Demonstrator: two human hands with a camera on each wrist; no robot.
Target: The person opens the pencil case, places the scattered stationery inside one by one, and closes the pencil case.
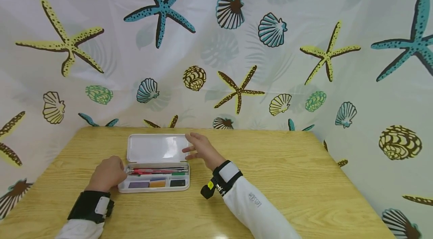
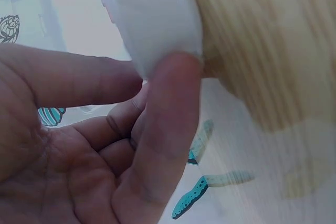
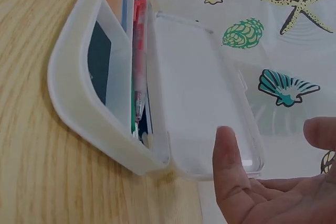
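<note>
A white pencil case (image 1: 153, 190) lies on the table with its lid (image 1: 149, 148) laid back. My left hand (image 1: 106, 173) is at the left end of the case; in the left wrist view, thumb and finger pinch the white end (image 2: 157, 14). My right hand (image 1: 203, 150) is beside the lid's right edge with its fingers spread. In the right wrist view a fingertip (image 3: 227, 137) overlaps the lid's corner. Inside the case are pens (image 1: 153, 171), including a red one (image 3: 139, 51), plus a purple block (image 1: 138, 185), an orange block (image 1: 157, 183) and a dark block (image 1: 177, 183).
The wooden table (image 1: 270, 179) extends to the right of the case. Behind it hangs a pale curtain (image 1: 203, 51) printed with starfish and shells. Both wrists wear black straps, the right one (image 1: 227, 175) with a small camera.
</note>
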